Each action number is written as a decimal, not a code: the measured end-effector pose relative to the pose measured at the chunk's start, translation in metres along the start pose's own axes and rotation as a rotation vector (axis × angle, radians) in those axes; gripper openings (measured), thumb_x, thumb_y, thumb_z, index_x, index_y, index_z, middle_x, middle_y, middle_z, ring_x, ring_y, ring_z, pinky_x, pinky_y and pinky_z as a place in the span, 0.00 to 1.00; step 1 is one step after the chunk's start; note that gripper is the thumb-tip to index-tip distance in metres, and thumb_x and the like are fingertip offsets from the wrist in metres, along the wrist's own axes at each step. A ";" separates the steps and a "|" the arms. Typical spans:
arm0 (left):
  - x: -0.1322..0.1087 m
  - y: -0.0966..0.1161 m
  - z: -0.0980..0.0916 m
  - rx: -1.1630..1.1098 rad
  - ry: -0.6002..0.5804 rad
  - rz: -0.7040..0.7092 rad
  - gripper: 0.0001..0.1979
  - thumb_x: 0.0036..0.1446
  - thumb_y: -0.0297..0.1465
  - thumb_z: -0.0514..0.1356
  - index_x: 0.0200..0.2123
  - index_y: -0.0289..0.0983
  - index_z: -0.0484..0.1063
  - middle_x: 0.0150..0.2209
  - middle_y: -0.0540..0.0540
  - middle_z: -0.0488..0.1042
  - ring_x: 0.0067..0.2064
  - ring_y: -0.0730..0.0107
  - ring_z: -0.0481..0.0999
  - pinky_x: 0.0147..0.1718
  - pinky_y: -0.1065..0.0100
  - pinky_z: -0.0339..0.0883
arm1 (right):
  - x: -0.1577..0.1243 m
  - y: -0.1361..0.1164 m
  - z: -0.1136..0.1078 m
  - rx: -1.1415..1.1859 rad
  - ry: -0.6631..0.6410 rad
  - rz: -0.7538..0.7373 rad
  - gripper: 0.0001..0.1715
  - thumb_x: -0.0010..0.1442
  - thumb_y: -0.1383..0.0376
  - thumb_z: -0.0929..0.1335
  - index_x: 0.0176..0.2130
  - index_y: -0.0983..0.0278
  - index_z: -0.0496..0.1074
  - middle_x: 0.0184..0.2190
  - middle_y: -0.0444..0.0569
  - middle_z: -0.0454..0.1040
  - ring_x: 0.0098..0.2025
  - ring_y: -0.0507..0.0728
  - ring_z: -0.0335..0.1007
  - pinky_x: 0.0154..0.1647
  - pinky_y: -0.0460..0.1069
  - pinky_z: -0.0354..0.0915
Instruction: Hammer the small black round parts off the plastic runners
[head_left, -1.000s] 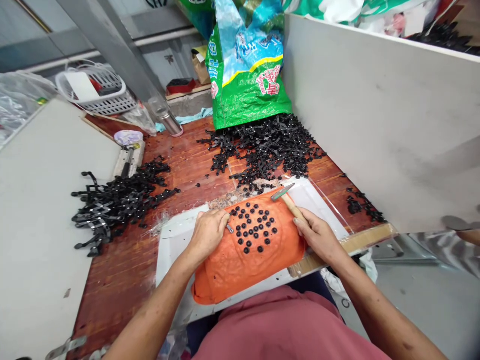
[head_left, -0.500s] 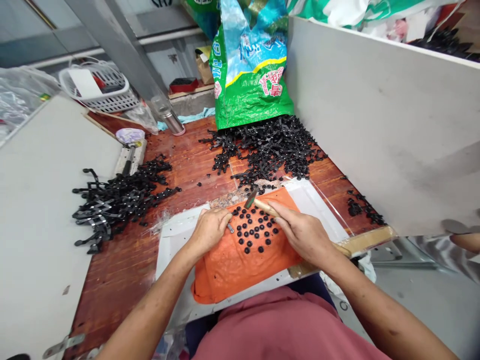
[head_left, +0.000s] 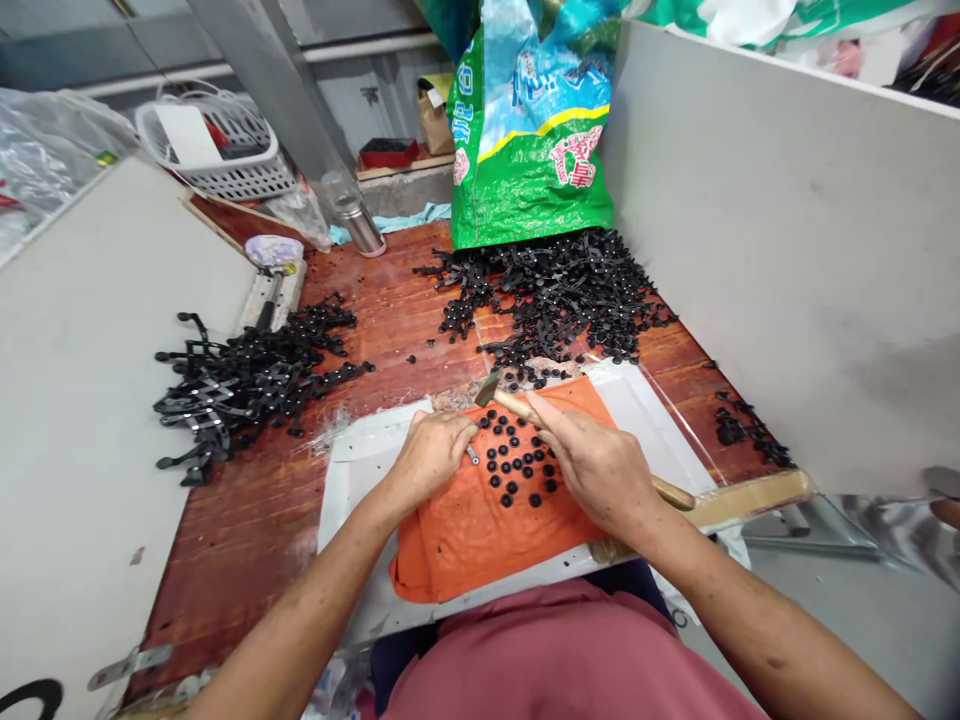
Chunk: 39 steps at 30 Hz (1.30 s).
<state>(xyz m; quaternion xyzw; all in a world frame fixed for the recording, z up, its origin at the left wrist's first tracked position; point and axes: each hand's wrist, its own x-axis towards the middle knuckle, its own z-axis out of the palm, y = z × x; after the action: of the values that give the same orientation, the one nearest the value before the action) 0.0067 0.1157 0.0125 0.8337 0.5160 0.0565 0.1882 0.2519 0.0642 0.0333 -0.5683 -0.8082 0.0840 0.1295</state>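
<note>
My right hand (head_left: 592, 460) is wrapped round the wooden handle of a hammer (head_left: 514, 405), whose dark head points left, just above the far edge of an orange cloth (head_left: 465, 545). My left hand (head_left: 435, 450) is closed at the cloth's left side on a small metal rod (head_left: 472, 455), its end showing below the fingers. Between the hands, small round black pieces (head_left: 506, 467) lie scattered on the cloth. The cloth rests on a white board (head_left: 352, 465).
A large heap of black parts (head_left: 555, 290) spills below a green and blue bag (head_left: 532, 200). Another black pile (head_left: 255, 380) lies at left. Grey panels (head_left: 772, 250) flank the red-brown table (head_left: 390, 320). A steel flask (head_left: 362, 225) and white basket (head_left: 240, 175) stand behind.
The view has shifted, so most things appear a little further right. The hammer head sits slightly higher and nearer my left hand. Both hands keep their holds.
</note>
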 end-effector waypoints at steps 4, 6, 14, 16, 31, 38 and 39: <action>-0.001 0.004 0.000 0.018 -0.029 -0.025 0.19 0.70 0.33 0.48 0.29 0.38 0.72 0.36 0.44 0.81 0.42 0.58 0.78 0.44 0.61 0.59 | 0.004 -0.002 0.000 -0.044 -0.094 -0.034 0.29 0.73 0.63 0.60 0.70 0.54 0.61 0.36 0.50 0.81 0.33 0.59 0.77 0.33 0.50 0.68; -0.003 0.005 -0.003 0.012 -0.038 -0.074 0.19 0.70 0.34 0.46 0.31 0.39 0.72 0.37 0.43 0.80 0.42 0.57 0.78 0.44 0.60 0.61 | 0.005 0.001 -0.002 0.052 -0.032 -0.036 0.28 0.73 0.62 0.60 0.70 0.55 0.61 0.41 0.50 0.82 0.38 0.59 0.79 0.38 0.51 0.71; -0.016 -0.003 -0.035 -0.334 0.143 -0.199 0.24 0.67 0.34 0.47 0.64 0.39 0.59 0.38 0.47 0.77 0.37 0.64 0.77 0.38 0.66 0.67 | -0.022 0.036 -0.017 0.289 0.062 0.236 0.28 0.73 0.60 0.61 0.69 0.51 0.62 0.56 0.47 0.78 0.50 0.62 0.80 0.50 0.54 0.73; -0.016 -0.004 -0.035 -0.404 0.124 -0.121 0.20 0.66 0.35 0.48 0.58 0.41 0.67 0.43 0.47 0.78 0.41 0.66 0.77 0.41 0.67 0.68 | -0.036 0.043 -0.015 0.319 0.037 0.276 0.27 0.73 0.59 0.60 0.68 0.49 0.63 0.58 0.45 0.77 0.51 0.62 0.79 0.51 0.54 0.73; 0.006 0.011 0.000 -0.109 0.109 -0.205 0.15 0.69 0.35 0.49 0.38 0.40 0.75 0.38 0.46 0.81 0.40 0.62 0.79 0.40 0.67 0.65 | -0.068 0.052 0.011 0.358 -0.033 0.346 0.27 0.73 0.57 0.60 0.68 0.51 0.65 0.54 0.48 0.80 0.50 0.63 0.80 0.49 0.55 0.74; 0.008 0.014 0.005 0.068 0.069 -0.238 0.16 0.70 0.34 0.50 0.42 0.40 0.78 0.43 0.45 0.83 0.46 0.60 0.81 0.43 0.67 0.67 | -0.068 0.054 0.012 0.331 -0.025 0.330 0.27 0.73 0.56 0.60 0.68 0.49 0.63 0.58 0.45 0.76 0.50 0.63 0.80 0.47 0.56 0.75; 0.008 0.014 0.005 0.079 0.069 -0.240 0.16 0.70 0.34 0.50 0.43 0.41 0.79 0.44 0.45 0.83 0.46 0.60 0.81 0.44 0.67 0.67 | -0.066 0.053 0.010 0.321 -0.023 0.320 0.27 0.73 0.56 0.60 0.68 0.49 0.63 0.59 0.44 0.76 0.50 0.62 0.80 0.47 0.55 0.75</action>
<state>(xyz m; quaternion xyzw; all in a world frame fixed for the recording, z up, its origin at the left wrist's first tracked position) 0.0238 0.1155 0.0121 0.7702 0.6201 0.0416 0.1430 0.3177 0.0199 0.0013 -0.6604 -0.6854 0.2376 0.1940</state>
